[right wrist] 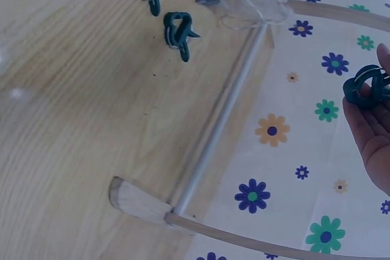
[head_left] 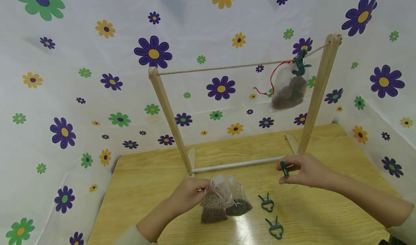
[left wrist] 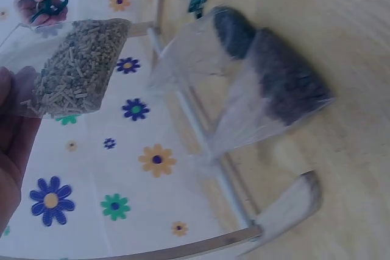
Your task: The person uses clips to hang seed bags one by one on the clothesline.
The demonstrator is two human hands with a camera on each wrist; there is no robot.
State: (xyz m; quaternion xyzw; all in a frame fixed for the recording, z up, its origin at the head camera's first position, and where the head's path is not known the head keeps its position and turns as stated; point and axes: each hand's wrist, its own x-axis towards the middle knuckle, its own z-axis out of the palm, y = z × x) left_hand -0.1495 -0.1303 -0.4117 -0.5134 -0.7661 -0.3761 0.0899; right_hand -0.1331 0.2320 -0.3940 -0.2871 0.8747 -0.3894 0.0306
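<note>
My left hand pinches the top of a sheer drawstring bag of pale pellets, raised above the table. In the left wrist view the pellets show as short, light sticks. Below and beside it lie a bag of dark contents and a bag of brownish contents, the latter partly hidden by the raised bag. Between thumb and fingers, my right hand holds a dark green clip, in front of the frame's right post. Two more green clips, one nearer and one farther, lie on the table.
A wooden frame stands on the table, with a rope strung between its left post and right post. Near the right post, a clip holds a bag with a red cord. A white bar joins the feet.
</note>
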